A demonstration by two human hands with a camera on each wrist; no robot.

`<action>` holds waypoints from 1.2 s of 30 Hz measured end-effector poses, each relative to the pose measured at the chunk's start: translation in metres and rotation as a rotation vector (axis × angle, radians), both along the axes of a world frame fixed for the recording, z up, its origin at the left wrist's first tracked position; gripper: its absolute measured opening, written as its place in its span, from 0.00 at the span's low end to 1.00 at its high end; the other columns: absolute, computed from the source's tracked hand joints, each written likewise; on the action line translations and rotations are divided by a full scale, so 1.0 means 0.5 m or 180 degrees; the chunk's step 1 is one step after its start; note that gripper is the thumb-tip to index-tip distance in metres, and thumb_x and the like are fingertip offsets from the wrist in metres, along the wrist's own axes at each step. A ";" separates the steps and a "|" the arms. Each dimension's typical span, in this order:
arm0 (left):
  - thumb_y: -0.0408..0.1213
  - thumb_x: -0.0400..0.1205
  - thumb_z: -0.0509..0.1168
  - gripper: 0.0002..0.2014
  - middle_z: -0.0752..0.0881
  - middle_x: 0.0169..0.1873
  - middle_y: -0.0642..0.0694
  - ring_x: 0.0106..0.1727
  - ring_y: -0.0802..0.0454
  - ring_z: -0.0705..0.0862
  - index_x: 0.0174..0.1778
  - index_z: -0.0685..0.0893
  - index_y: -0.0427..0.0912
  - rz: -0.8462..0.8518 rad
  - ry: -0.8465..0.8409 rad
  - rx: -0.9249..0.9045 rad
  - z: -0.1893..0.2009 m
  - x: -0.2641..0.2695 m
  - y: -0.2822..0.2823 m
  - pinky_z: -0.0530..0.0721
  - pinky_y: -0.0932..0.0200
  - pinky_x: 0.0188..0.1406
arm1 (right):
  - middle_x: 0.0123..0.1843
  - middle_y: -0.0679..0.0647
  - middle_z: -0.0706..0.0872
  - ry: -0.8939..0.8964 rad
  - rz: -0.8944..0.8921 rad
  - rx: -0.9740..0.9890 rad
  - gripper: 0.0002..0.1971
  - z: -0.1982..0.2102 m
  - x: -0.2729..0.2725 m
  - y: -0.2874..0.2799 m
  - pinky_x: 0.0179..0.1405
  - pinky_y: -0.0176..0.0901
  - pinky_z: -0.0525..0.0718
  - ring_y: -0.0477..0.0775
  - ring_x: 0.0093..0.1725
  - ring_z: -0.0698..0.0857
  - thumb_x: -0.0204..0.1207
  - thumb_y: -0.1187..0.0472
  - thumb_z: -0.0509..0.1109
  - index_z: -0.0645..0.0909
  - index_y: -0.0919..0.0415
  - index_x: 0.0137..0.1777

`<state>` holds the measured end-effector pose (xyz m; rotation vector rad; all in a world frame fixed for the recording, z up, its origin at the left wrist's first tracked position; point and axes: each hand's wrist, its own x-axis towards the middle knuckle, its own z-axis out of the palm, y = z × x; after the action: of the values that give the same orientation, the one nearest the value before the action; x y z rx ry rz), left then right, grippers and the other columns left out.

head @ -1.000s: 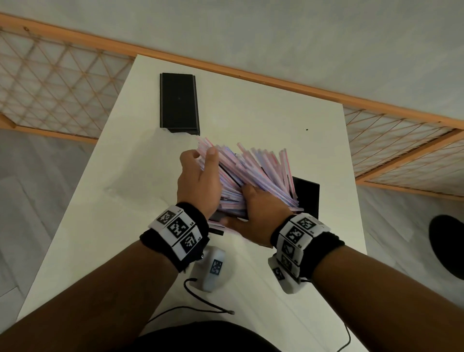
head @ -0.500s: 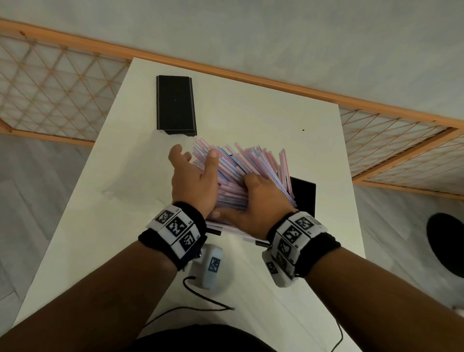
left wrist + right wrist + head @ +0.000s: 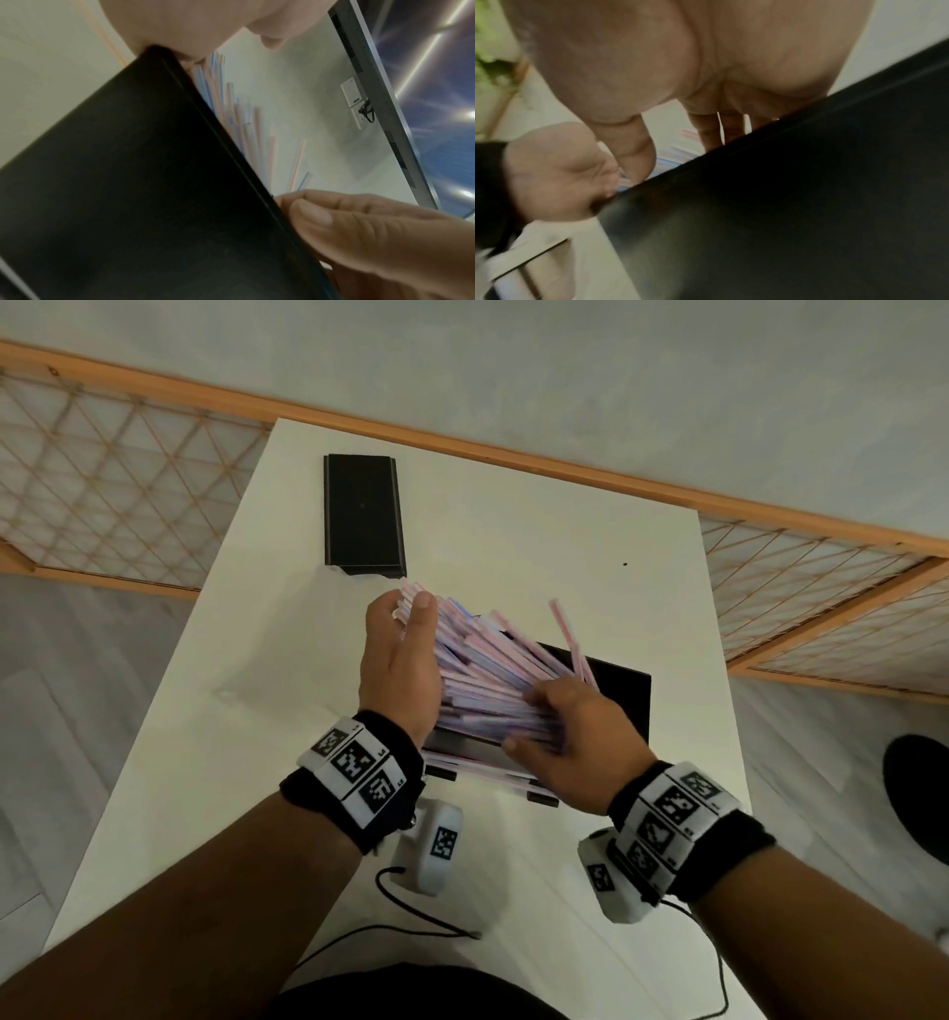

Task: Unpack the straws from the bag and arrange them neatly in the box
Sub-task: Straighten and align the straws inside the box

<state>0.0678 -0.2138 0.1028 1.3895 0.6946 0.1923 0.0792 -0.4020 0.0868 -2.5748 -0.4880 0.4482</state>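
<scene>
A: What sits at the centre?
B: A thick bundle of thin pink, blue and white striped straws (image 3: pixel 488 680) fans out over an open black rectangular box (image 3: pixel 624 695), tips slanting far-left, a few sticking out apart.
A: Loose?
B: No, the left hand (image 3: pixel 400 660) and right hand (image 3: pixel 575 742) clasp it.
A: And the box?
B: On the white table (image 3: pixel 513 531), near its right edge.

matt black box (image 3: pixel 624 690), smooth white table (image 3: pixel 513 516).

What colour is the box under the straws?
Black; the box under the straws shows best in the head view.
</scene>
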 end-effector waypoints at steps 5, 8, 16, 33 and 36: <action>0.67 0.76 0.56 0.36 0.81 0.72 0.41 0.71 0.43 0.82 0.75 0.72 0.47 -0.0053 0.0007 0.0009 0.002 -0.004 0.004 0.79 0.39 0.75 | 0.43 0.50 0.80 -0.0687 -0.0371 0.0127 0.25 0.002 0.017 -0.010 0.43 0.42 0.74 0.54 0.43 0.79 0.64 0.33 0.72 0.77 0.55 0.44; 0.69 0.77 0.56 0.37 0.79 0.74 0.42 0.73 0.43 0.80 0.77 0.70 0.49 -0.0091 0.0048 0.0072 -0.009 -0.005 0.004 0.78 0.40 0.75 | 0.39 0.50 0.78 -0.1041 -0.0637 0.0119 0.21 0.017 0.020 -0.025 0.38 0.42 0.71 0.54 0.38 0.76 0.67 0.43 0.79 0.74 0.56 0.41; 0.55 0.91 0.54 0.23 0.83 0.56 0.54 0.59 0.49 0.85 0.77 0.67 0.47 -0.0253 0.0207 0.0425 -0.022 0.002 -0.002 0.85 0.50 0.63 | 0.56 0.55 0.88 -0.0374 -0.0260 0.0014 0.15 -0.021 0.035 0.003 0.49 0.32 0.68 0.58 0.57 0.84 0.80 0.58 0.70 0.84 0.57 0.66; 0.71 0.75 0.53 0.39 0.81 0.71 0.41 0.68 0.43 0.82 0.76 0.69 0.49 -0.0052 0.0176 0.0129 -0.020 0.003 0.002 0.81 0.41 0.71 | 0.51 0.55 0.89 -0.0928 0.0135 0.0247 0.19 0.093 0.016 0.031 0.51 0.45 0.81 0.60 0.51 0.86 0.79 0.47 0.66 0.86 0.56 0.64; 0.71 0.73 0.54 0.40 0.82 0.69 0.40 0.64 0.44 0.85 0.75 0.70 0.47 0.0064 0.0161 -0.0035 -0.013 0.004 0.006 0.83 0.39 0.69 | 0.63 0.55 0.84 -0.0233 0.0186 -0.0231 0.42 0.051 0.001 0.025 0.62 0.45 0.78 0.58 0.63 0.82 0.68 0.26 0.62 0.78 0.57 0.71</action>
<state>0.0699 -0.2109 0.0961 1.3811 0.7507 0.1694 0.0797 -0.3895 0.1125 -2.6599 -0.5840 0.3995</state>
